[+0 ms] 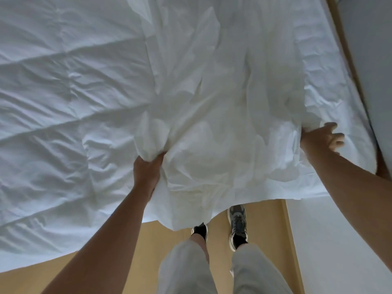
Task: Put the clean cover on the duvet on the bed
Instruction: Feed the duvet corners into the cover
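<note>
A white quilted duvet [63, 102] lies spread over the bed, filling the left and top of the head view. A smoother, creased white cover [222, 124] lies bunched over its right part and hangs past the bed's near edge. My left hand [147, 172] grips a gathered fold of the cover near the middle. My right hand [320, 137] is at the cover's right edge with its fingers spread over the fabric; its thumb side is hidden by cloth.
A light wooden floor [148, 240] runs below the bed's near edge, where my two legs and shoes [237, 225] stand. A white wall [339, 240] rises on the right, with a wooden trim strip [347, 49] along the bed's right side.
</note>
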Demonstrator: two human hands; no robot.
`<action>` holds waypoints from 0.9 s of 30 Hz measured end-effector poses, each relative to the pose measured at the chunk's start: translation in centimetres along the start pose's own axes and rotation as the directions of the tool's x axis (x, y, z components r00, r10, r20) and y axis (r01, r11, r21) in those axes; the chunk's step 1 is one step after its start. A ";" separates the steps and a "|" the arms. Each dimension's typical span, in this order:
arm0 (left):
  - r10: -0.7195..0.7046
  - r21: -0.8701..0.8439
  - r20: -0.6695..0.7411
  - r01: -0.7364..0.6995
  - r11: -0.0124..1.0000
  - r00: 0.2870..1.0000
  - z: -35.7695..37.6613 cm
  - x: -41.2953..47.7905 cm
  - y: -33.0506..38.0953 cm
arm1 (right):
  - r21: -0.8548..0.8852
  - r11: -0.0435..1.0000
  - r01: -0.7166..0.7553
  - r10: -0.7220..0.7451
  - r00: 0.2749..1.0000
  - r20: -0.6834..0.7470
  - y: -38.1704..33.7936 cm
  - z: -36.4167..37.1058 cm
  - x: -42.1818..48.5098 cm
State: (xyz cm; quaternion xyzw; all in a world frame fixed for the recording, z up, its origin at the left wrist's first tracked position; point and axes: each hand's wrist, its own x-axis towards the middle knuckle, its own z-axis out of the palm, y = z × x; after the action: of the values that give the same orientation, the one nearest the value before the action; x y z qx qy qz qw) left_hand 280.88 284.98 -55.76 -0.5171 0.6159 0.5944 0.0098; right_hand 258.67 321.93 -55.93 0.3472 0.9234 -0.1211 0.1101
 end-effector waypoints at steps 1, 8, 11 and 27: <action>0.008 0.005 0.025 -0.008 1.000 1.000 0.6 -0.5 -0.2 | 0.013 0.995 0.100 -0.098 0.987 -0.125 0.2 -0.4 -1.3; -0.065 0.013 0.267 0.064 0.998 0.961 3.8 -4.1 -1.2 | 0.404 0.820 -0.405 0.033 0.739 0.673 -0.6 1.3 -11.6; -0.102 0.035 0.372 0.096 0.995 0.923 4.8 -5.5 -1.8 | 0.419 0.692 -0.588 -0.011 0.572 0.820 -3.3 3.3 -12.7; -0.033 -0.006 -0.077 0.033 0.999 0.997 -0.4 -7.3 -2.7 | 0.563 0.822 -0.086 -0.023 0.983 0.184 -7.4 3.9 -8.5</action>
State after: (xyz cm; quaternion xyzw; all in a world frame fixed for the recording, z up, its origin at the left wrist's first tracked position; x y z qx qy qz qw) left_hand 286.31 289.95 -53.02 -0.5496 0.6057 0.5753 -0.0054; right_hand 260.43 310.17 -56.08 0.3669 0.8253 -0.4202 0.0878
